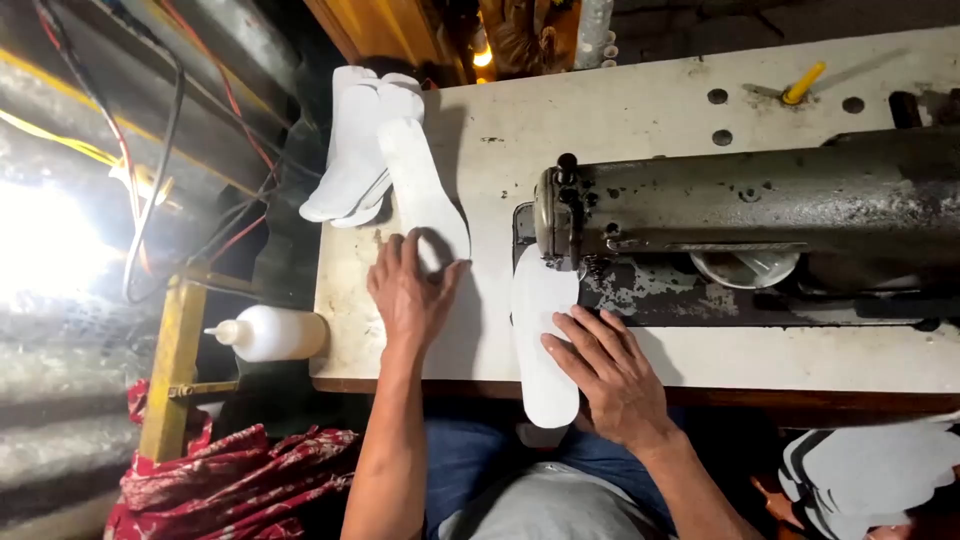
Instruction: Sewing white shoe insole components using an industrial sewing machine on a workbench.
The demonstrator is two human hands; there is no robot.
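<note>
We see a white insole (pixel 543 340) lying on the table (pixel 640 110) at its near edge, one end under the head of the sewing machine (pixel 760 215), the other end overhanging the edge. Our right hand (pixel 612 372) presses flat on it, fingers spread apart. Our left hand (pixel 410 295) rests fingers apart on the end of a second insole (pixel 420 190), which lies toward the table's left edge. Beyond it a stack of insoles (pixel 355 150) overhangs the far left corner. A white squeeze bottle (pixel 270 333) lies off the left edge, on a yellow frame (pixel 172 370).
</note>
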